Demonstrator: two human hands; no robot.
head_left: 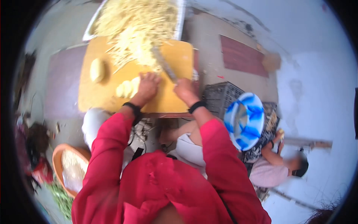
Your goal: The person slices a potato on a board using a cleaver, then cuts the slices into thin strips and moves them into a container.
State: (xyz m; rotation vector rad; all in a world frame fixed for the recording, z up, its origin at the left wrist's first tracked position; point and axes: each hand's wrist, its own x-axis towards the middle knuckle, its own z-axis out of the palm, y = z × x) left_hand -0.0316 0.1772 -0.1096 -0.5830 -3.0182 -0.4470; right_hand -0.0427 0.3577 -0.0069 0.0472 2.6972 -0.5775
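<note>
My right hand (pixel 185 90) is closed round the handle of a kitchen knife (pixel 164 64), its blade angled up and left over the board. Beside it, my left hand (pixel 148 86) rests on sliced potato (pixel 128 88), fingers bent over the slices' right end. Both lie on a yellow cutting board (pixel 108 100). A whole peeled potato (pixel 97 70) sits at the board's left. Cut potato strips (pixel 136 48) are heaped on the board's far part, just beyond the blade.
A white tray (pixel 181 18) full of strips adjoins the board's far edge. To the right are a dark crate (pixel 220 93) and a blue-and-white basin (pixel 248 132). Another person (pixel 270 170) sits at right. An orange tub (pixel 57 156) stands at lower left.
</note>
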